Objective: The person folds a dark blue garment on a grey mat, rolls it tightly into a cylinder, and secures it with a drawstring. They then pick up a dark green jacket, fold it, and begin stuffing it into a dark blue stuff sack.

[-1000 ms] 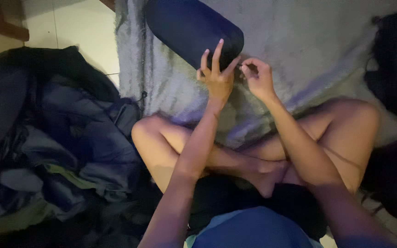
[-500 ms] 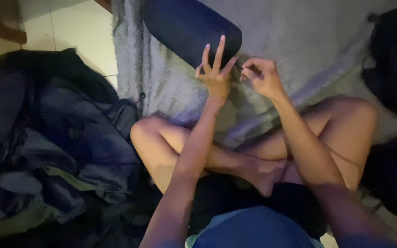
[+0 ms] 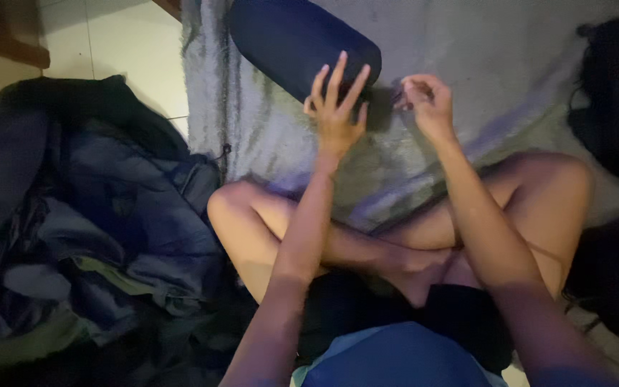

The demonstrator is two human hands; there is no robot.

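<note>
Head view, left hand [image 3: 334, 115] raised with fingers spread, touching the end of a dark blue cylindrical fabric roll [image 3: 299, 43] lying on a grey fuzzy blanket [image 3: 503, 64], right hand [image 3: 428, 104] just beside, fingertips pinched together on something too small to tell, crossed bare legs [image 3: 402, 236] below, heap of dark clothes [image 3: 87, 229] on the left.

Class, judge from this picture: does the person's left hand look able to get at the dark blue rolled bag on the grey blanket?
Probably yes. The left hand is raised with fingers spread right at the near end of the dark blue rolled bag, and nothing lies between them on the grey blanket.
</note>
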